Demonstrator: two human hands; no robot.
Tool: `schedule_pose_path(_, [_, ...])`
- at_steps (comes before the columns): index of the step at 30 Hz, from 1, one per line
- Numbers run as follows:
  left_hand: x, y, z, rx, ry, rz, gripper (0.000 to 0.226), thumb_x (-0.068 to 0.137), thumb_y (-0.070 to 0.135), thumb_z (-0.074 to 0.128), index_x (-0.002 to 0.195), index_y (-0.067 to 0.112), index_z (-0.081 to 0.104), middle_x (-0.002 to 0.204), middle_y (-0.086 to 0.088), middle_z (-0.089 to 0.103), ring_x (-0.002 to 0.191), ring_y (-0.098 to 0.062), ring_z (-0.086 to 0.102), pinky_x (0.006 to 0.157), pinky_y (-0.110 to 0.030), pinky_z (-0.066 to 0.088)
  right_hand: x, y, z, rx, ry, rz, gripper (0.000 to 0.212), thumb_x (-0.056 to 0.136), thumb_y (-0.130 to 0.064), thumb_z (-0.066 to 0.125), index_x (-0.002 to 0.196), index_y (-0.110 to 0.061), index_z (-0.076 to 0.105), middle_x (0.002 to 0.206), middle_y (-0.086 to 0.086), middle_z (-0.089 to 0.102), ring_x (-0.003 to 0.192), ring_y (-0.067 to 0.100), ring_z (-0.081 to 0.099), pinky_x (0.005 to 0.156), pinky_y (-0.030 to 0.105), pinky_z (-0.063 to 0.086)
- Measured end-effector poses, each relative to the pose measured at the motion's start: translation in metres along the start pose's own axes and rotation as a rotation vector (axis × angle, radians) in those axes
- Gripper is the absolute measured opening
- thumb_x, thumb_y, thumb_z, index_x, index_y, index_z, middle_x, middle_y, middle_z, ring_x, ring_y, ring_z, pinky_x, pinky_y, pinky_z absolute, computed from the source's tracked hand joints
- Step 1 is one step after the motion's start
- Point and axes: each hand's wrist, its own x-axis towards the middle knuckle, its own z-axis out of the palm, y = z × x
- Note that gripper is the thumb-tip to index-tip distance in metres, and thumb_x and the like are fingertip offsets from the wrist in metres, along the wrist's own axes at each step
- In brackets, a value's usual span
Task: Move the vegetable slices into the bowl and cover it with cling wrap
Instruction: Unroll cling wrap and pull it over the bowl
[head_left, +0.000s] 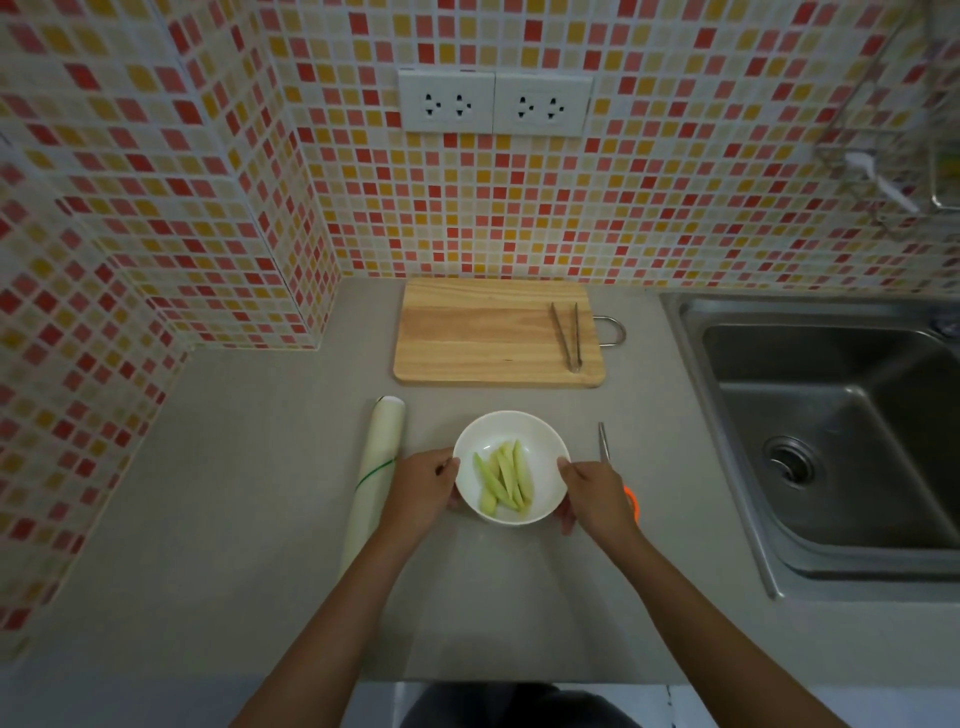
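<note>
Between left hand (422, 486) and right hand (597, 496), seemingly gripped: bowl (545, 441).

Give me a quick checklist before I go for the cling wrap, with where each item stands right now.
1. Vegetable slices all in the white bowl: ok, and none show on the cutting board.
2. Bowl steady: ok, the left hand and right hand hold its sides on the counter.
3. Cling wrap roll within reach: ok, it lies just left of the left hand.
4. A hand free to take the roll: not ok, both are on the bowl.
5. Loose end of the wrap findable: cannot tell.
6. Tongs out of the way: ok, resting on the board.
</note>
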Motion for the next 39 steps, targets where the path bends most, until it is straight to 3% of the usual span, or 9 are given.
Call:
schedule_pose_path(11, [-0.004, -0.004, 0.001, 0.030, -0.009, 0.010, 0.027, 0.093, 0.005, 0.046, 0.083, -0.005, 0.068, 0.067, -0.011, 0.064, 0.057, -0.020, 0.063, 0.058, -0.026, 0.049, -0.008, 0.003, 0.005, 0.037, 0.016, 0.031, 0.055, 0.100, -0.020, 0.042, 0.051, -0.001, 0.055, 0.035, 0.003, 0.052, 0.025, 0.011, 0.048, 0.036, 0.018, 0.039])
schedule_pose_path(16, [-0.003, -0.007, 0.001, 0.010, 0.002, 0.018, 0.027, 0.094, 0.007, 0.046, 0.084, -0.007, 0.066, 0.080, -0.027, 0.070, 0.075, -0.038, 0.070, 0.071, -0.043, 0.055, -0.009, 0.004, 0.004, 0.016, 0.009, 0.035, 0.054, 0.100, -0.022, 0.043, 0.051, -0.003, 0.056, 0.034, 0.000, 0.052, 0.026, 0.012, 0.049, 0.036, 0.018, 0.039])
schedule_pose_path(20, [-0.006, -0.004, 0.000, 0.029, -0.002, -0.001, 0.029, 0.095, 0.012, 0.045, 0.081, -0.003, 0.066, 0.083, -0.027, 0.069, 0.078, -0.038, 0.069, 0.075, -0.042, 0.054, -0.010, 0.001, 0.001, 0.007, 0.006, 0.053, 0.050, 0.099, -0.027, 0.046, 0.058, -0.002, 0.057, 0.040, 0.003, 0.056, 0.026, 0.011, 0.049, 0.037, 0.021, 0.040])
schedule_pose_path(23, [-0.009, -0.005, -0.013, 0.213, 0.239, -0.018, 0.022, 0.094, 0.021, 0.050, 0.090, 0.009, 0.068, 0.094, -0.019, 0.067, 0.084, -0.025, 0.061, 0.079, -0.037, 0.049, -0.011, -0.001, -0.004, -0.035, 0.080, 0.051, 0.040, 0.096, -0.039, 0.049, 0.075, -0.012, 0.068, 0.052, 0.011, 0.063, 0.030, 0.015, 0.051, 0.037, 0.022, 0.042])
schedule_pose_path(25, [-0.012, -0.010, -0.028, 0.411, 0.375, -0.030, 0.030, 0.093, 0.028, 0.053, 0.114, 0.011, 0.066, 0.107, -0.016, 0.063, 0.098, -0.031, 0.061, 0.081, -0.040, 0.049, -0.011, -0.002, -0.010, -0.040, 0.134, 0.041, 0.028, 0.094, -0.043, 0.050, 0.090, -0.023, 0.070, 0.051, 0.007, 0.062, 0.031, 0.016, 0.051, 0.042, 0.022, 0.043])
schedule_pose_path(27, [-0.016, -0.020, -0.042, 0.531, 0.417, -0.058, 0.036, 0.091, 0.031, 0.055, 0.119, 0.010, 0.061, 0.107, -0.017, 0.058, 0.103, -0.036, 0.056, 0.080, -0.044, 0.048, -0.011, -0.004, -0.015, -0.027, 0.170, 0.034, 0.026, 0.094, -0.044, 0.050, 0.095, -0.026, 0.068, 0.051, 0.005, 0.062, 0.034, 0.018, 0.052, 0.047, 0.024, 0.044])
schedule_pose_path(32, [-0.020, -0.051, -0.052, 0.515, 0.269, -0.273, 0.045, 0.093, 0.039, 0.051, 0.115, 0.000, 0.057, 0.113, -0.025, 0.057, 0.109, -0.041, 0.054, 0.088, -0.046, 0.047, -0.013, -0.004, -0.025, 0.006, 0.222, 0.028, 0.035, 0.094, -0.044, 0.049, 0.077, -0.017, 0.063, 0.053, 0.008, 0.062, 0.036, 0.016, 0.055, 0.040, 0.020, 0.043])
schedule_pose_path(36, [-0.016, -0.058, -0.051, 0.332, 0.202, -0.256, 0.046, 0.094, 0.036, 0.052, 0.099, -0.008, 0.062, 0.100, -0.032, 0.062, 0.093, -0.042, 0.061, 0.081, -0.044, 0.048, -0.017, -0.008, -0.026, 0.028, 0.217, 0.017, 0.037, 0.095, -0.041, 0.049, 0.065, -0.021, 0.058, 0.054, 0.011, 0.062, 0.037, 0.018, 0.054, 0.036, 0.016, 0.040])
schedule_pose_path(39, [-0.016, -0.053, -0.052, 0.289, 0.200, -0.230, 0.044, 0.095, 0.035, 0.051, 0.094, -0.008, 0.061, 0.097, -0.031, 0.061, 0.090, -0.042, 0.061, 0.078, -0.043, 0.047, -0.020, -0.011, -0.025, 0.010, 0.244, -0.029, 0.036, 0.094, -0.042, 0.049, 0.064, -0.025, 0.057, 0.053, 0.008, 0.062, 0.039, 0.018, 0.056, 0.047, 0.024, 0.047])
